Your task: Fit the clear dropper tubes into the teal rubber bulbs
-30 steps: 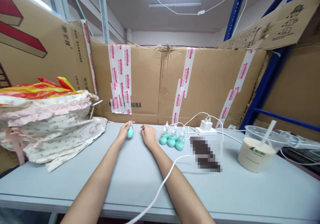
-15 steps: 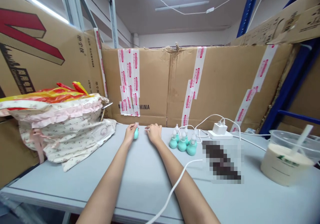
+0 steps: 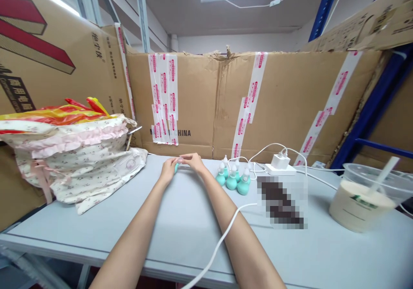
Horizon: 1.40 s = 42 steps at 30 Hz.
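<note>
My left hand is closed around a small teal bulb with a pale tip, held just above the grey table near its far edge. My right hand has come up against it, fingers pinched at the bulb's tip. Both hands touch the same bulb, which they mostly hide. A cluster of several similar teal bulbs with white tips stands on the table just right of my right hand.
A floral fabric bag with red-yellow plastic in it lies at the left. A white charger block with cables, a blurred dark object and a lidded cup with a straw sit at the right. Taped cardboard walls the back.
My right hand has moved left from the table to meet the left hand at the bulb's tip. The view has shifted slightly.
</note>
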Each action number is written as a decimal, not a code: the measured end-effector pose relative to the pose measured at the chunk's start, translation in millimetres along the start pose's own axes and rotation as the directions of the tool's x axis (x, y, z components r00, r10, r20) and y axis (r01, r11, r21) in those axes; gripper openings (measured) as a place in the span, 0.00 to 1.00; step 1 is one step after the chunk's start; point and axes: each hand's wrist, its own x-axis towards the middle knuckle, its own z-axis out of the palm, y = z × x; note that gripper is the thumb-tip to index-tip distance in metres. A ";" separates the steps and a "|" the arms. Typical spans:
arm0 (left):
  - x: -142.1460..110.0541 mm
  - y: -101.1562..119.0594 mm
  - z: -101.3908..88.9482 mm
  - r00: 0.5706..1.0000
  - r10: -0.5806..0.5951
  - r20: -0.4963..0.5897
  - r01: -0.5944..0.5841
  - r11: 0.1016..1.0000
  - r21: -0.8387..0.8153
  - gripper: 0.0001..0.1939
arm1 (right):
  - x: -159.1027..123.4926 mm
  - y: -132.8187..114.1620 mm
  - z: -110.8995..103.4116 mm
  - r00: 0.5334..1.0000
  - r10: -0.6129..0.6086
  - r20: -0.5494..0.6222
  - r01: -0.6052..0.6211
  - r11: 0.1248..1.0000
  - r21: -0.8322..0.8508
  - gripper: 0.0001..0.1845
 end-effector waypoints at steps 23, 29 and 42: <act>-15.2 14.6 -14.5 0.984 0.177 0.002 -0.158 0.872 0.463 0.17 | -9.3 -15.8 19.5 0.951 -0.213 -0.225 0.192 0.975 -0.109 0.09; -16.8 13.3 -13.8 0.988 0.117 -0.101 -0.046 0.849 0.527 0.16 | -16.1 -27.1 25.0 0.883 -0.276 -0.381 0.223 0.958 -0.178 0.09; -2.8 -16.6 -9.6 0.950 0.016 -0.313 -0.003 0.999 0.043 0.13 | -19.5 -11.8 25.7 0.957 -0.204 -0.206 0.063 0.840 -0.539 0.12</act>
